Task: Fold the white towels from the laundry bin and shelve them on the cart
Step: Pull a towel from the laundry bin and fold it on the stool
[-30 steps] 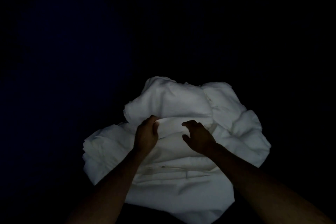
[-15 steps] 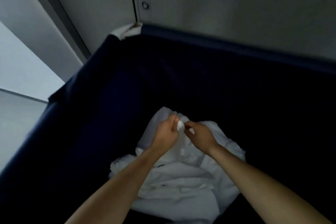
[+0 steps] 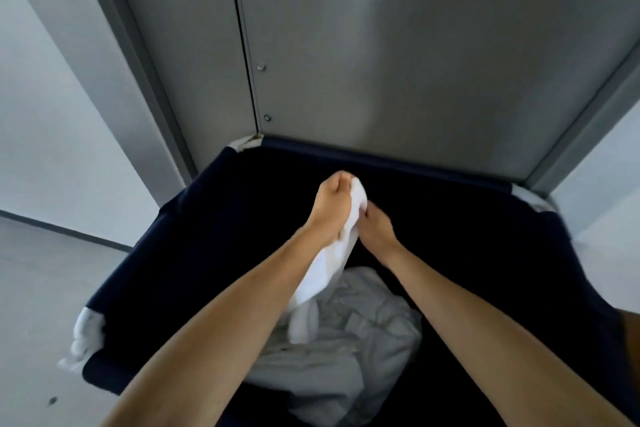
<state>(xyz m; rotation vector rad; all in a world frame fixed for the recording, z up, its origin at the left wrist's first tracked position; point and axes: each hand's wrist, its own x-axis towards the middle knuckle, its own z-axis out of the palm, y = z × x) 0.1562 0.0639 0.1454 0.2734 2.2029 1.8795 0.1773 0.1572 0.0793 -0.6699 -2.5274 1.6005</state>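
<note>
While left hand [image 3: 329,208] and right hand [image 3: 377,229] grip towel [image 3: 329,263] | navy bin [image 3: 166,253] before grey doors [image 3: 415,45] | pale floor [image 3: 34,288]

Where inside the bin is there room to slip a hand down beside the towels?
Open: between the towel heap and the far rim of the bin, and along its left wall. Crowded: centre, where the left hand and right hand hold the lifted towel above the heap.

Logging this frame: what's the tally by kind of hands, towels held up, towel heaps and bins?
Hands: 2, left hand and right hand
White lifted towel: 1
White towel heap, separate towels uncountable: 1
Navy laundry bin: 1
Total: 5
</note>
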